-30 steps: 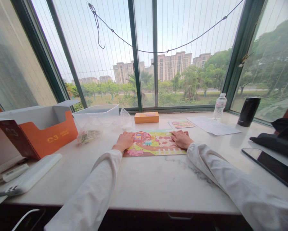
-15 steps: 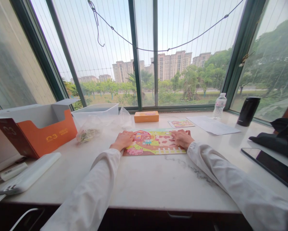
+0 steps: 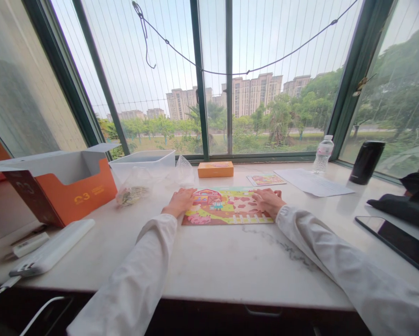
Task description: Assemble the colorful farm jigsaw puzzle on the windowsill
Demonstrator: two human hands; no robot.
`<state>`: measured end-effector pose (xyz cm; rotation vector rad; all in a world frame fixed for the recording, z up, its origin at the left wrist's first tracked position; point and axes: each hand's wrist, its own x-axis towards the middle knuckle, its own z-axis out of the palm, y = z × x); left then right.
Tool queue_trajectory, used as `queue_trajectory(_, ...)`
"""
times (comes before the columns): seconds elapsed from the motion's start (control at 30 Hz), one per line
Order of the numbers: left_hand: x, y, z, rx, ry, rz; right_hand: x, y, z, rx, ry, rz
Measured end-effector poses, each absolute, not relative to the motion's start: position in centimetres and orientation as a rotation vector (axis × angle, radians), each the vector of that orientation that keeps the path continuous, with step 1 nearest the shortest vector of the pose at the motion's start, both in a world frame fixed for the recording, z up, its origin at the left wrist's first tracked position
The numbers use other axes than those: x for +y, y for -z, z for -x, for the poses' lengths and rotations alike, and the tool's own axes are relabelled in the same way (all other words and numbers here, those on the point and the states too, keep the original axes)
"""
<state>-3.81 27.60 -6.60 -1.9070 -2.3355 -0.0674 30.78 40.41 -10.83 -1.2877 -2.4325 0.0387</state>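
Resting left hand (image 3: 180, 202), right hand (image 3: 268, 201) on probable puzzle (image 3: 226, 207).

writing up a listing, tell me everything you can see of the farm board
The farm board is a flat rectangular printed sheet, card-like in look, lying on the marble counter. Its picture shows a red barn upper left, a pink pig lower left, reddish blotches at right and a white fence along the bottom. The left hand lies flat on its left side, the right hand on its right.
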Motion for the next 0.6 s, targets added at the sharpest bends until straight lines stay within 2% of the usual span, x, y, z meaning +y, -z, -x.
queue_trajectory(0.2,25.8,5.1,5.1,-2.364,0.176,1.896,39.6,9.7,-32.4,-2.407,-0.176,1.498)
queue_trajectory(0.47,25.7,5.0,3.9,-2.339,0.145,1.986,39.0,11.4,-31.0,-2.359,-0.139,1.522)
queue_trajectory(0.6,25.7,5.0,3.9,-2.33,0.169,2.025,39.3,11.4,-30.9,-2.387,-0.226,1.51)
